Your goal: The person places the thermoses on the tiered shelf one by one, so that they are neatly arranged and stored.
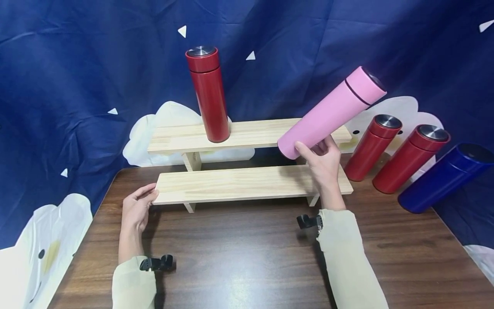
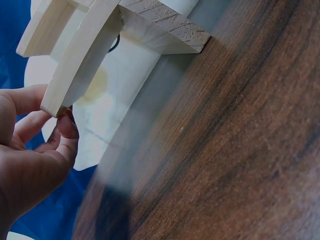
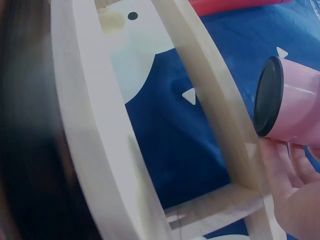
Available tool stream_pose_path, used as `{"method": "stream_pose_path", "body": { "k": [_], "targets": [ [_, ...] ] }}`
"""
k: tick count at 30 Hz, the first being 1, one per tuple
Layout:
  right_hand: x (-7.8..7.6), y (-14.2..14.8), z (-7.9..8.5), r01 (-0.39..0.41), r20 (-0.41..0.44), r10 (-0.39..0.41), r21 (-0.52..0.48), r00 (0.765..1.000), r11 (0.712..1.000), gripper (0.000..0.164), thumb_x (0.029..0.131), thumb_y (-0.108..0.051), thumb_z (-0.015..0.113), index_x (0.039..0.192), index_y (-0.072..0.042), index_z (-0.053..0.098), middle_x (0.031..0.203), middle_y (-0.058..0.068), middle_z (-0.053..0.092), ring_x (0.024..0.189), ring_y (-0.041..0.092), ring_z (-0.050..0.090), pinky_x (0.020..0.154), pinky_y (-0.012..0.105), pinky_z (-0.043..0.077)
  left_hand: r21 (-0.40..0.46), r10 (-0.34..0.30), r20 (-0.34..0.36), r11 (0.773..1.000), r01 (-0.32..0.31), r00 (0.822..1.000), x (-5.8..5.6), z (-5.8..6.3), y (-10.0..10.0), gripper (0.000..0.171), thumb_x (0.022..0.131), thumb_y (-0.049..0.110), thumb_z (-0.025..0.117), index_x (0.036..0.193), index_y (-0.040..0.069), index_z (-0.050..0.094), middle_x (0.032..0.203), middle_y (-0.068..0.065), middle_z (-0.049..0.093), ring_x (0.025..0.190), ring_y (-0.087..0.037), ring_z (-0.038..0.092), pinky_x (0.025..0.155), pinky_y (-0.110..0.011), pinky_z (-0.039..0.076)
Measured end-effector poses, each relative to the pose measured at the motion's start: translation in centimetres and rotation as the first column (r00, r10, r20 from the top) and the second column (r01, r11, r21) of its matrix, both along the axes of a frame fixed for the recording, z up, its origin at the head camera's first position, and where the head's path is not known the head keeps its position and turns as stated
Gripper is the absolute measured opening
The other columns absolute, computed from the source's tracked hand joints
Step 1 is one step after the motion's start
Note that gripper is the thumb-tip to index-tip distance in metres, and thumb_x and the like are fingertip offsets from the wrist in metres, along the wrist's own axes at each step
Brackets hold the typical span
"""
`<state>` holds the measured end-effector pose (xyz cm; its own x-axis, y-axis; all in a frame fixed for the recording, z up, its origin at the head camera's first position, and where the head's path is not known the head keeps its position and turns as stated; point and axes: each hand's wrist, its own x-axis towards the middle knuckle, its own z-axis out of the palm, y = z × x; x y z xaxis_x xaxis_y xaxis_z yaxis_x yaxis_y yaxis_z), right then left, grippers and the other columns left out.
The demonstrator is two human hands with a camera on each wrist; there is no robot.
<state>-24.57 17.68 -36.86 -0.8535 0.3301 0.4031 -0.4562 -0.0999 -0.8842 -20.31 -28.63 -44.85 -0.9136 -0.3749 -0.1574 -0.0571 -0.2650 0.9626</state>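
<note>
My right hand [image 1: 325, 165] grips a pink thermos flask [image 1: 333, 111] near its base, its dark-topped lid tilted up to the right. In the head view the flask overlaps the right part of a two-tier wooden shelf [image 1: 231, 184]. The black base of the pink flask [image 3: 268, 97] faces the shelf in the right wrist view. At the lower tier's left end, my left hand [image 1: 136, 208] pinches the board's corner; the left wrist view shows fingers and thumb [image 2: 67, 127] around that end. A red thermos flask [image 1: 212, 103] stands upright on the upper tier, left of its middle.
Two more red flasks [image 1: 372, 148] [image 1: 411, 159] and a dark blue flask [image 1: 444, 178] stand on the brown wooden table [image 1: 239, 253], right of the shelf. Behind hangs a blue cloth [image 1: 115, 64] with white patterns. A black strap camera [image 1: 156, 262] sits on each wrist.
</note>
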Motion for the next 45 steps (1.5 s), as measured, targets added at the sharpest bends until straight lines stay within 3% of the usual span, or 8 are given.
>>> {"method": "stream_pose_path", "body": {
  "k": [16, 35, 45],
  "targets": [
    [-1.2, -2.0, 1.6, -0.010, 0.000, 0.010, 0.129, 1.000, 0.992, 0.045, 0.078, -0.009, 0.085, 0.119, -0.011, 0.067, 0.103, 0.005, 0.070, 0.086, 0.017, 0.067, 0.085, 0.025, 0.054, -0.001, 0.005, -0.021, 1.000, -0.005, 1.000, -0.1, -0.7, 0.0, 0.022, 0.089, -0.013, 0.068, 0.098, 0.004, 0.078, 0.085, 0.000, 0.068, 0.076, -0.009, 0.060, 0.066, -0.016, 0.048],
    [-3.7, -4.3, 3.3, -0.028, -0.003, 0.030, 0.228, 1.000, 0.973, 0.058, 0.075, -0.019, 0.089, 0.126, -0.006, 0.065, 0.112, 0.013, 0.068, 0.094, 0.023, 0.069, 0.087, 0.031, 0.056, 0.016, 0.012, -0.021, 1.000, -0.012, 1.000, -0.1, -0.1, 0.0, 0.021, 0.090, -0.013, 0.067, 0.101, 0.001, 0.077, 0.086, -0.001, 0.069, 0.078, -0.009, 0.061, 0.068, -0.016, 0.049],
    [-5.0, -5.7, 4.1, -0.034, 0.040, 0.023, 0.325, 0.999, 0.945, 0.063, 0.075, -0.028, 0.089, 0.129, -0.007, 0.064, 0.115, 0.013, 0.068, 0.102, 0.028, 0.069, 0.088, 0.032, 0.056, 0.007, 0.009, -0.009, 1.000, -0.009, 1.000, 0.0, -0.1, -0.1, 0.020, 0.089, -0.012, 0.069, 0.103, 0.001, 0.077, 0.087, -0.001, 0.069, 0.077, -0.009, 0.060, 0.067, -0.016, 0.048]
  ]
}}
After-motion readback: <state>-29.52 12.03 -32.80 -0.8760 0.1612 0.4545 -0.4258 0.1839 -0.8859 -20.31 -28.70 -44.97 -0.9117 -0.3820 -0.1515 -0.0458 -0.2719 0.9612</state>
